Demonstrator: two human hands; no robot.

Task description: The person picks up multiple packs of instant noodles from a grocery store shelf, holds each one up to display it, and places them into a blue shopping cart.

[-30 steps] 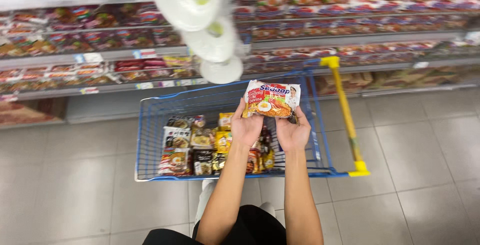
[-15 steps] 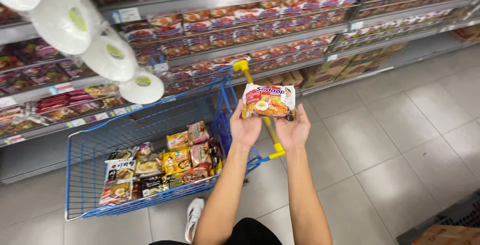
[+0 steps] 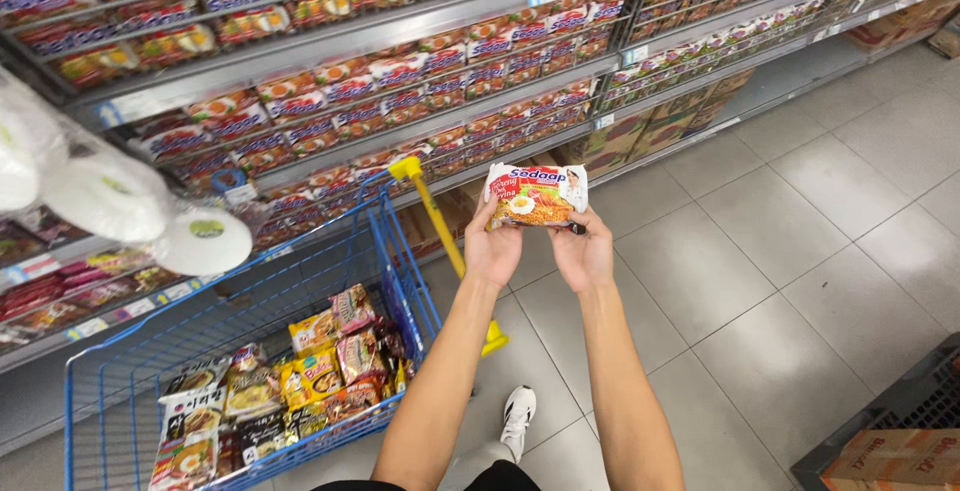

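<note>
1. A shop aisle with a grey tiled floor (image 3: 800,251); long shelves (image 3: 400,41) packed with noodle packs run across the top from 9 to 2 o'clock.
2. The left hand (image 3: 492,249) and right hand (image 3: 585,254) are both closed on a noodle packet (image 3: 535,196), fingertips pinching its lower edge from either side, holding it flat-faced at chest height just above centre.
3. At 8 o'clock from the hands stands a blue trolley (image 3: 110,381) with a yellow handle (image 3: 440,236), its base covered in assorted noodle packs (image 3: 270,391).
4. At 9 o'clock hang white paper plates (image 3: 205,241) in clear wrap.
5. Risk, as I judge it: the packet is over bare floor, not the trolley; the light fingertip pinch could slip and drop it there.
</note>
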